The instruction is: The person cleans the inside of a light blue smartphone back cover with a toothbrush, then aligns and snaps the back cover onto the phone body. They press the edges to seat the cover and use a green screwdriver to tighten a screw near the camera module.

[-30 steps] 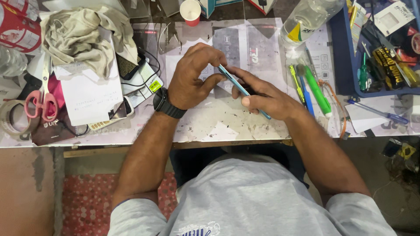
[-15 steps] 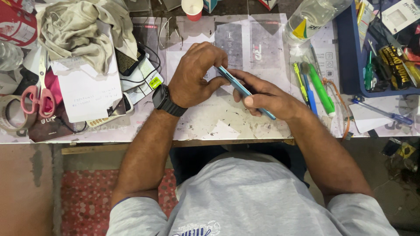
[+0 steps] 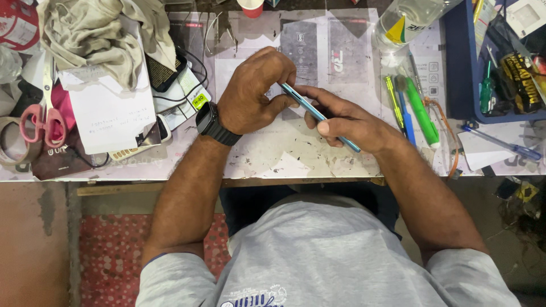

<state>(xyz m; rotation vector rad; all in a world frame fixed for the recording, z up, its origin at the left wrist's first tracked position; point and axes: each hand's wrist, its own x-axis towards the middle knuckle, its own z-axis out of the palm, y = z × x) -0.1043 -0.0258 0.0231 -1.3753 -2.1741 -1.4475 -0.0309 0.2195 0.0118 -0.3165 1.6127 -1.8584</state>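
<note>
A thin light-blue phone (image 3: 301, 104), seen edge-on and tilted, is held above the worn white worktable (image 3: 267, 156). My right hand (image 3: 347, 119) grips its lower end, thumb over the edge. My left hand (image 3: 253, 91), with a black watch (image 3: 215, 125) on the wrist, is curled over the phone's upper end, fingertips pressing on it. What lies under the left fingers is hidden.
Left: a grey cloth (image 3: 91, 34), pink-handled scissors (image 3: 44, 113), paper notes, cables, a tape roll (image 3: 14, 142). Right: green and blue pens (image 3: 418, 108), a clear bottle (image 3: 406, 20), a blue tray (image 3: 455, 68) with tools, a blue pen (image 3: 500, 145). A red cup (image 3: 250, 7) stands at the back.
Both hands keep their hold on the phone and have barely shifted. The camera view has drifted slightly.
</note>
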